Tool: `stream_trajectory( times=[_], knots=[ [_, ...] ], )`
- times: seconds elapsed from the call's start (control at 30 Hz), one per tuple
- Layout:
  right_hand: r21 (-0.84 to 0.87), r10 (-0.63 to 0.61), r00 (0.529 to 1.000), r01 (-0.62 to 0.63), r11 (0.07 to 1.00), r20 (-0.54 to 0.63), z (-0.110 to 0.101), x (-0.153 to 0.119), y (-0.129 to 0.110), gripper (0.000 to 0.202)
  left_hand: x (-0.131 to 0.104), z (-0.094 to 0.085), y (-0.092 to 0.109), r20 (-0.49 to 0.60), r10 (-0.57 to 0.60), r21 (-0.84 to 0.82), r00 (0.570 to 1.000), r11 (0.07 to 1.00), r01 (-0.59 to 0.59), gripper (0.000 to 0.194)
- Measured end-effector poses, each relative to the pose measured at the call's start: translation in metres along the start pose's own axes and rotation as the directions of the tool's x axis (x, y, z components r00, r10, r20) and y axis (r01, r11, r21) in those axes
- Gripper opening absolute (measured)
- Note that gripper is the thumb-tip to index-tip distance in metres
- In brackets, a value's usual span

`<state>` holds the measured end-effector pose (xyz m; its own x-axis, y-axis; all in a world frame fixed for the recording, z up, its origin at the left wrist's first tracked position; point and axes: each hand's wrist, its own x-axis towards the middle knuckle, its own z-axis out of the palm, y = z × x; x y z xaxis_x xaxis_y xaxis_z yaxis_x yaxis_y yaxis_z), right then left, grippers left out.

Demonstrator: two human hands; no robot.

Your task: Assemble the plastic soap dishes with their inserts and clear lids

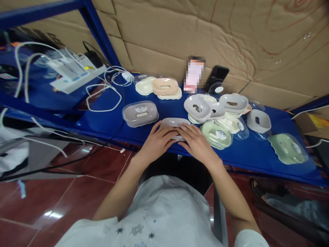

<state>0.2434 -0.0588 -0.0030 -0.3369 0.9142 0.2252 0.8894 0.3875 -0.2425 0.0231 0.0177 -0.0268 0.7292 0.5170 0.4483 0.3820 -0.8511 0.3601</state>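
Observation:
At the front edge of the blue table, a grey soap dish (pixel 175 121) is partly covered by my fingers. My left hand (pixel 159 140) grips its left side, and my right hand (pixel 192 138) grips its right side. The fingers of both curl over the top, almost meeting in the middle. Left of them rests a grey soap dish under a clear lid (pixel 141 114). Close to my right hand lies a green soap dish with a round label (pixel 216 134). Behind it, several grey dish parts (pixel 197 108) and cream pieces (pixel 229 122) are piled together.
A peach soap dish (pixel 166 86) sits on cream parts at the back. Two phones, one lit (pixel 194 74) and one black (pixel 218 77), lean against the cardboard. A power strip (pixel 77 80) with white cables is at left. Another person's leg (pixel 290 209) shows at lower right.

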Motion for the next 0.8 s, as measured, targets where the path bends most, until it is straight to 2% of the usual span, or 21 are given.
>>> stream_trajectory(
  times=[0.13,0.3,0.4,0.5,0.57,0.67,0.73,0.8],
  knots=[
    [0.009,0.049,0.997,-0.048,0.999,-0.06,0.018,-0.009,0.002,0.047,-0.007,0.01,-0.004,-0.013,0.029,-0.053,0.999,0.998,-0.03,0.033],
    [0.017,0.06,0.988,-0.058,0.998,-0.141,0.021,-0.016,-0.001,0.049,-0.006,0.013,-0.004,-0.037,0.039,-0.087,0.999,0.995,-0.042,0.033],
    [0.013,0.019,0.98,-0.017,1.0,-0.196,0.007,-0.022,-0.01,0.048,-0.008,0.009,-0.005,-0.052,0.021,-0.102,0.998,0.994,-0.026,0.031],
    [0.01,0.013,0.966,-0.011,1.0,-0.259,-0.022,-0.016,-0.006,0.044,-0.012,0.006,-0.006,-0.105,-0.031,-0.12,0.994,0.993,0.018,0.025],
    [0.02,0.046,0.958,-0.042,0.999,-0.281,-0.043,0.004,0.009,0.042,-0.013,0.005,-0.006,-0.128,-0.086,-0.125,0.988,0.99,0.07,0.02],
    [0.05,0.074,0.97,-0.064,0.997,-0.232,-0.059,0.061,0.049,0.044,-0.013,0.005,-0.004,-0.113,-0.134,-0.143,0.985,0.983,0.117,0.02],
    [0.053,0.075,0.985,-0.068,0.996,-0.156,-0.055,0.111,0.075,0.048,-0.013,0.006,-0.004,-0.119,-0.133,-0.182,0.984,0.977,0.11,0.02],
    [0.045,0.105,0.992,-0.102,0.994,-0.071,-0.043,0.161,0.095,0.054,-0.013,0.006,-0.004,-0.139,-0.128,-0.214,0.982,0.972,0.097,0.019]
  ],
)
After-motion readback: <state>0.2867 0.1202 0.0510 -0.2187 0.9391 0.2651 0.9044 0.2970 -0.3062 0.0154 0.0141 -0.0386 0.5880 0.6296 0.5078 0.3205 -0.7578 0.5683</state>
